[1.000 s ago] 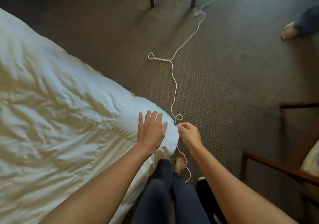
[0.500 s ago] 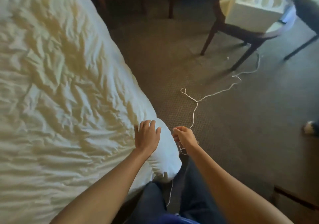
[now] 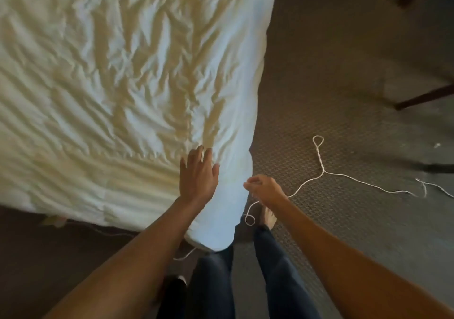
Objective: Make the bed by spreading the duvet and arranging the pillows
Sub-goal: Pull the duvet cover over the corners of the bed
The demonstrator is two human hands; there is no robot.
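Duvet (image 3: 110, 85) location?
> White, heavily creased, spread over the bed, filling the upper left. Its near corner droops off the bed's corner, right in front of the person's legs (image 3: 282, 269).

Orientation, long axis?
> The corner points at the person. The right edge runs from it away from the person to the top of frame, leaning slightly right. The near edge runs from it off to the left. Creases mostly follow the right edge. Both far ends are cut off, so I cannot tell which run is the long axis.

Hands?
> Apart, one either side of that corner. Left hand (image 3: 197, 176) lies flat, palm down, fingers straight, resting on the duvet just inside the corner. Right hand (image 3: 264, 189) is just off the duvet's right edge, over the carpet (image 3: 344, 85), fingers curled, pinching a thin white cord (image 3: 320, 161).

Cord path?
> From the right hand it goes right across the carpet, a twisted loop branching off upward. A small loop hangs below the hand, beside a bare foot (image 3: 269, 216).

Other?
> Dark furniture legs (image 3: 422, 97) at far right, well apart from the bed.
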